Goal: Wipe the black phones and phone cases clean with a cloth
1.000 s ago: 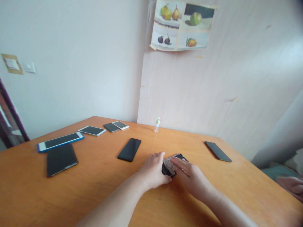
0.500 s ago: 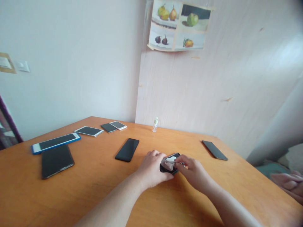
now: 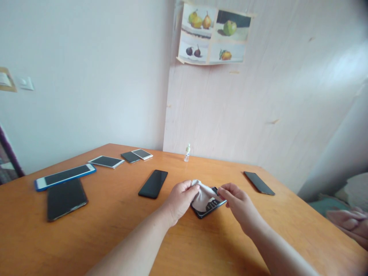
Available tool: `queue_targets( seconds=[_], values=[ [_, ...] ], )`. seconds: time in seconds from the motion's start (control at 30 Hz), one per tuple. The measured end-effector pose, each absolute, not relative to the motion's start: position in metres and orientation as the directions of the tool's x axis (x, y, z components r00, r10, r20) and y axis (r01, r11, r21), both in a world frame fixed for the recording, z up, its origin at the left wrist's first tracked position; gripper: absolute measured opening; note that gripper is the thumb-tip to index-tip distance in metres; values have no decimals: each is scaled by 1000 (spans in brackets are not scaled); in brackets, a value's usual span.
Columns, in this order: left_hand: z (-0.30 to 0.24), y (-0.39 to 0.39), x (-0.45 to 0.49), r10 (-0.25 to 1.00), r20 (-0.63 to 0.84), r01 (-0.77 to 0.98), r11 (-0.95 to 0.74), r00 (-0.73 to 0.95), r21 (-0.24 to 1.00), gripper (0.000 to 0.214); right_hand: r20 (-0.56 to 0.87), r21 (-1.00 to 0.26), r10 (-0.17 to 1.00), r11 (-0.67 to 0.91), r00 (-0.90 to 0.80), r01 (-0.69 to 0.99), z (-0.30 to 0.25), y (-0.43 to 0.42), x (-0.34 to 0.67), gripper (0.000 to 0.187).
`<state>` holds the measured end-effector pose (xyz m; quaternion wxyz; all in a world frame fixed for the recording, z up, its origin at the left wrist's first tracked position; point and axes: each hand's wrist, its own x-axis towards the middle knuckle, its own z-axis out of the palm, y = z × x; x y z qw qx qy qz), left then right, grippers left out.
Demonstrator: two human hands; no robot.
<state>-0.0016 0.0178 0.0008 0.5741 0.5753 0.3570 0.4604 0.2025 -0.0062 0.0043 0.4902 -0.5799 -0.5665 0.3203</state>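
Note:
A dark phone (image 3: 211,207) lies flat on the wooden table (image 3: 115,230) in front of me. A pale grey cloth (image 3: 203,196) is draped over most of it. My left hand (image 3: 180,198) pinches the cloth's upper left corner. My right hand (image 3: 237,201) pinches the cloth's right edge, just above the phone. Both hands are closed on the cloth and it is stretched between them.
Another black phone (image 3: 153,183) lies left of my hands and a dark one (image 3: 259,183) to the right. Several more phones and tablets (image 3: 65,176) sit along the table's left side. A small clear bottle (image 3: 187,152) stands by the wall. Pale fabric (image 3: 349,218) lies beyond the right edge.
The cloth was bunched under my right hand on the phone. Now it is spread out and held by both hands. My hands moved apart and the phone shows below the cloth.

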Motion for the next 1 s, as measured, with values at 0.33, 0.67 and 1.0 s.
queue_targets(
  seconds=[0.33, 0.67, 1.0],
  values=[
    [9, 11, -4, 900, 100, -203, -13, 425, 979, 38, 378, -740, 897, 442, -229, 508, 9, -24, 182, 34],
    [3, 13, -3, 974, 199, 35, -204, 104, 978, 53, 239, -944, 948, 277, -208, 178, 4, -16, 186, 33],
    [7, 4, 3, 865, 96, -48, -84, 492, 995, 20, 205, -962, 971, 223, -123, 156, 5, -18, 184, 31]
  ],
)
